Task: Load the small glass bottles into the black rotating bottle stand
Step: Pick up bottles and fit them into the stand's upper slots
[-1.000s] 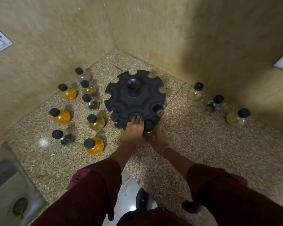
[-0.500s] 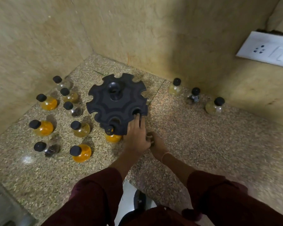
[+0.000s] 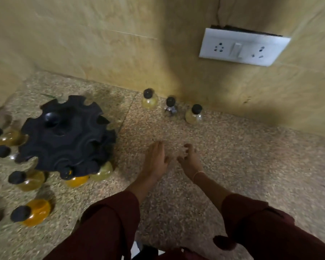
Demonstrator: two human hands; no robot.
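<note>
Corner of a speckled stone bench (image 3: 242,156) against yellow tiled walls, with a white socket plate (image 3: 242,46) on the right wall. The black rotating bottle stand (image 3: 64,136) sits at left, two bottles hanging in its near slots; loose bottles lie around its left side. Three small glass bottles (image 3: 193,114) stand apart along the right wall. Left hand (image 3: 156,158) is flat and empty; right hand (image 3: 189,158) is loosely curled, empty. Judged light, rigid, smooth and breakable, each bottle is best pinched at the neck just below its black cap.
</note>
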